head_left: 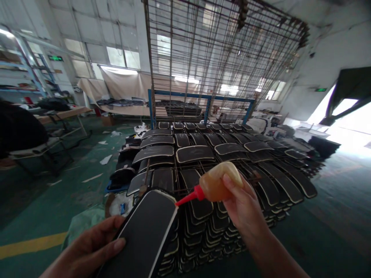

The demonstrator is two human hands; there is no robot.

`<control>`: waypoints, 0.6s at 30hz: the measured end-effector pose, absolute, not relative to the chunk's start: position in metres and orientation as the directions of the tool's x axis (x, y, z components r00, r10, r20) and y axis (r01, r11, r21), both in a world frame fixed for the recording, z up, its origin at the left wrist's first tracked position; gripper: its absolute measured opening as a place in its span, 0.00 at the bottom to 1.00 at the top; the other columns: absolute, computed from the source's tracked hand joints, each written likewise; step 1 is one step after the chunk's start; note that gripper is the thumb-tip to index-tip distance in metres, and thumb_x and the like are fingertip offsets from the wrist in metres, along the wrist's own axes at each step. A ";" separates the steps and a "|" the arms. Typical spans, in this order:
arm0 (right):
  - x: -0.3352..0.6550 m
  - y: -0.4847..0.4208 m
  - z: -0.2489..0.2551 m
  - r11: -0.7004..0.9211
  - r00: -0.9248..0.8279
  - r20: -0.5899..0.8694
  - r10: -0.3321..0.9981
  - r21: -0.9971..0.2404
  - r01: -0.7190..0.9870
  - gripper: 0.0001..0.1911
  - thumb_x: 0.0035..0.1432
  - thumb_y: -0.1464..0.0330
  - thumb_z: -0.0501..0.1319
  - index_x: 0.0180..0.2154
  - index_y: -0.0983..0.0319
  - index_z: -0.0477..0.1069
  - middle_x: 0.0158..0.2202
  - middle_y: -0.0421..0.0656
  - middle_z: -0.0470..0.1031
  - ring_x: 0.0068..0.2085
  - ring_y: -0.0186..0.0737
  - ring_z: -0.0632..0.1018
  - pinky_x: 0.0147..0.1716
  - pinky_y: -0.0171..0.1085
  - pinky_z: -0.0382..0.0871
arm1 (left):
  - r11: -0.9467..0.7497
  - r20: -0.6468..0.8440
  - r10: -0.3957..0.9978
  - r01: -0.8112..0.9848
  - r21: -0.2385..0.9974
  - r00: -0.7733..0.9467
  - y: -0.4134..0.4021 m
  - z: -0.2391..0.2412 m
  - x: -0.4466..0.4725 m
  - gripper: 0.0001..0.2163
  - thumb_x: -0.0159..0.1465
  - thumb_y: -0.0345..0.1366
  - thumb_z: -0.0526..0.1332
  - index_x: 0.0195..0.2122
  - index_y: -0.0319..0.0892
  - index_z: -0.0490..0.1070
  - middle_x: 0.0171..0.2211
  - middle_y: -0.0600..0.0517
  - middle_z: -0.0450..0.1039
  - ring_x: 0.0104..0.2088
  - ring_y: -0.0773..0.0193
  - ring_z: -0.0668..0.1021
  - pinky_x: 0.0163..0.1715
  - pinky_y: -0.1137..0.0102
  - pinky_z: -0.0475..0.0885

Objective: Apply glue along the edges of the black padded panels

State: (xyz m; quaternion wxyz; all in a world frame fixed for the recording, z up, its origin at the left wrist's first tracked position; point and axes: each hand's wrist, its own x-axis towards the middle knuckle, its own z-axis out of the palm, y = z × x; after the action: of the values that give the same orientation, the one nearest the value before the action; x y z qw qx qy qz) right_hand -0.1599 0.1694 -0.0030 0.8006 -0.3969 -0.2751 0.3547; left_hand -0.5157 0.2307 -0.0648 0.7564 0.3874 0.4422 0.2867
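My left hand (95, 245) grips a black flat panel (142, 235) with rounded corners by its left edge, thumb on top and fingers beneath. A pale line of glue runs along the panel's far and right edges. In my right hand (242, 200) is a glue bottle (216, 185), tilted, with amber liquid inside and a red nozzle (188, 197). The nozzle's tip touches or nearly touches the panel's far right corner. Just beyond both hands lie many similar black panels (195, 154) with pale edges, in rows on a wire rack.
Wire grid racks (203, 50) tilt upward behind the panels on a blue frame (207, 110). Stacked layers of panels drop below the near edge. At the left, a person in dark clothes (21, 127) sits by a table (63, 114). Paper scraps (106, 159) litter the green floor.
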 end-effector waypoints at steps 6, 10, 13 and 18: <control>-0.168 0.169 -0.005 0.425 0.579 0.186 0.794 -0.850 -0.311 0.19 0.51 0.58 0.83 0.42 0.53 0.84 0.39 0.40 0.82 0.38 0.41 0.82 0.35 0.35 0.81 | 0.559 -0.462 0.791 -0.167 0.812 0.400 0.226 -0.059 -0.515 0.21 0.48 0.37 0.85 0.41 0.52 0.81 0.29 0.56 0.88 0.25 0.51 0.88 0.24 0.63 0.84; -0.176 0.167 -0.005 0.396 0.544 0.157 0.824 -0.847 -0.355 0.20 0.49 0.57 0.84 0.42 0.54 0.84 0.37 0.39 0.82 0.36 0.38 0.81 0.35 0.32 0.80 | 0.580 -0.463 0.768 -0.175 0.796 0.442 0.223 -0.054 -0.514 0.21 0.50 0.37 0.84 0.43 0.50 0.82 0.30 0.53 0.88 0.26 0.48 0.89 0.25 0.62 0.85; -0.182 0.164 -0.006 0.363 0.542 0.119 0.832 -0.856 -0.369 0.22 0.46 0.57 0.85 0.42 0.54 0.84 0.38 0.40 0.82 0.37 0.38 0.81 0.37 0.32 0.80 | 0.593 -0.465 0.763 -0.198 0.781 0.450 0.223 -0.048 -0.512 0.22 0.50 0.36 0.84 0.45 0.51 0.82 0.32 0.53 0.89 0.28 0.48 0.89 0.27 0.62 0.86; -0.193 0.157 -0.013 0.325 0.521 0.088 0.849 -0.864 -0.384 0.23 0.46 0.56 0.85 0.44 0.52 0.84 0.40 0.40 0.83 0.40 0.38 0.81 0.39 0.31 0.80 | 0.585 -0.459 0.766 -0.194 0.787 0.450 0.222 -0.034 -0.508 0.21 0.51 0.35 0.84 0.44 0.46 0.80 0.30 0.51 0.88 0.28 0.50 0.89 0.27 0.63 0.86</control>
State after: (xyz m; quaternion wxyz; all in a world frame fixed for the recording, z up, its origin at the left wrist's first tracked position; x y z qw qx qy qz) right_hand -0.1928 0.1569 -0.0133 0.7651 -0.4185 -0.2778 0.4029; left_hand -0.5078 0.2223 -0.0337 0.7821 0.3365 0.4254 0.3070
